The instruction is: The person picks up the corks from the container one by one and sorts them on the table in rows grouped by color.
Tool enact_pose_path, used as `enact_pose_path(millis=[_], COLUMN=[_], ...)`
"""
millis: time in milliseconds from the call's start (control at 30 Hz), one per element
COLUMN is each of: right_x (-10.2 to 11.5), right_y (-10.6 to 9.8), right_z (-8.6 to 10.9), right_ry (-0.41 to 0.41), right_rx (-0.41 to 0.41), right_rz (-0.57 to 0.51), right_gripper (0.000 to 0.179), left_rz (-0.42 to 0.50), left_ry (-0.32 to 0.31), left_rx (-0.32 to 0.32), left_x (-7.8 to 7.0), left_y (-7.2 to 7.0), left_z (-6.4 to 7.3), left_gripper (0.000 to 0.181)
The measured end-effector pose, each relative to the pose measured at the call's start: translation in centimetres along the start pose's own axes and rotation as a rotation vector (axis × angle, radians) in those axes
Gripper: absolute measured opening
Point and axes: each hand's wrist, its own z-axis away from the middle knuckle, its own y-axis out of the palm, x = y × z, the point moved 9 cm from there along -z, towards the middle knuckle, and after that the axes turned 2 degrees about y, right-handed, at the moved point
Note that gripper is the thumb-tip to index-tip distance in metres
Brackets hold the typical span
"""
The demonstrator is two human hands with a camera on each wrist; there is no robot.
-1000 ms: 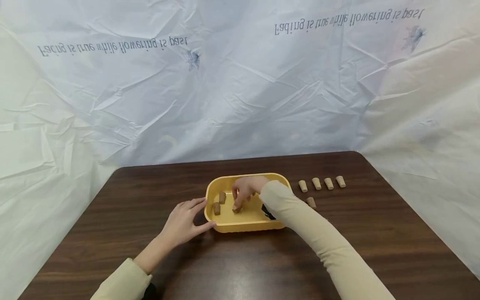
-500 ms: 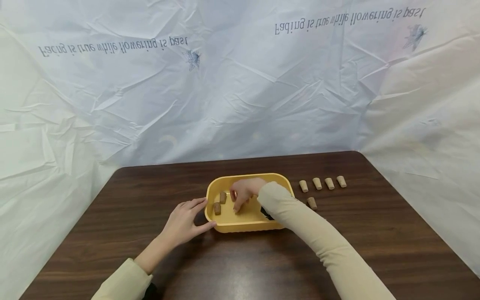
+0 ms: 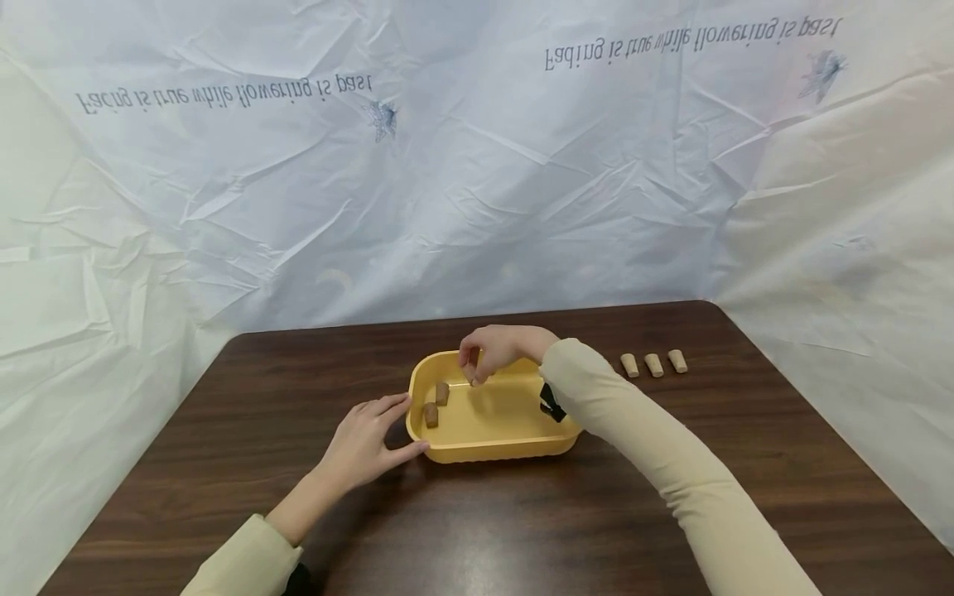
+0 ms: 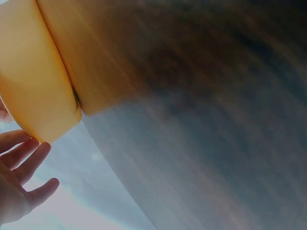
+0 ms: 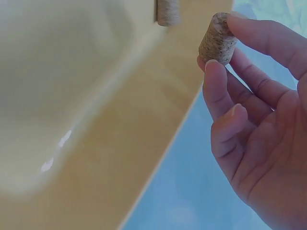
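Right grip (image 5: 271,127) pinches cork (image 5: 218,40) near yellow tray (image 5: 129,110); second cork (image 5: 168,12) inside, partly cropped.

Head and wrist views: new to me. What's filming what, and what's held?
No robot: a person works bare-handed. One camera is worn on the head, looking forward and down, and one on each wrist. In the head view, the left hand touches the end of a yellow tray on a brown table. Two corks show inside the tray, three corks on the table. The right wrist view shows the right hand pinching another cork; the left wrist view, the tray's outside.
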Motion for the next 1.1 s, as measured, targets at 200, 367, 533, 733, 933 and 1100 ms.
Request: enact_pose_path(millis=[200,367,533,733,933,1100], right_x=[0.0,-0.8,-2.0,-3.5,-4.5,-6.0], right_y=[-1.0,-1.8,-2.4,-3.0,-3.0,-2.9], right_z=[2.1,3.7,5.3,7.5,9.5,10.8], right_ry=[-0.076,-0.11,-0.105,-0.125,-0.208,-0.166], right_rx=[-0.032,-0.07,-0.11,-0.177,-0.251,-0.28], right_rz=[0.044,0.029,-0.007,-0.028,-0.023,-0.043], right_gripper=[0.033,0.031,0.032,0.032,0.035,0.039], left_rz=[-0.003,-0.001,0.003,0.006,0.005,-0.001], left_ry=[-0.001,-0.001,-0.003,0.0,0.011,0.019], left_rx=[-0.003,-0.003,0.002,0.0,-0.012,-0.023], left_x=[0.1,0.0,0.0,-0.1,-0.2,-0.3], left_y=[0.0,-0.1,-0.1,-0.1,0.0,-0.1], left_z=[0.1,0.1,0.1,0.1,0.0,0.0], left_gripper=[0.068,0.068,0.067,0.067,0.067,0.068])
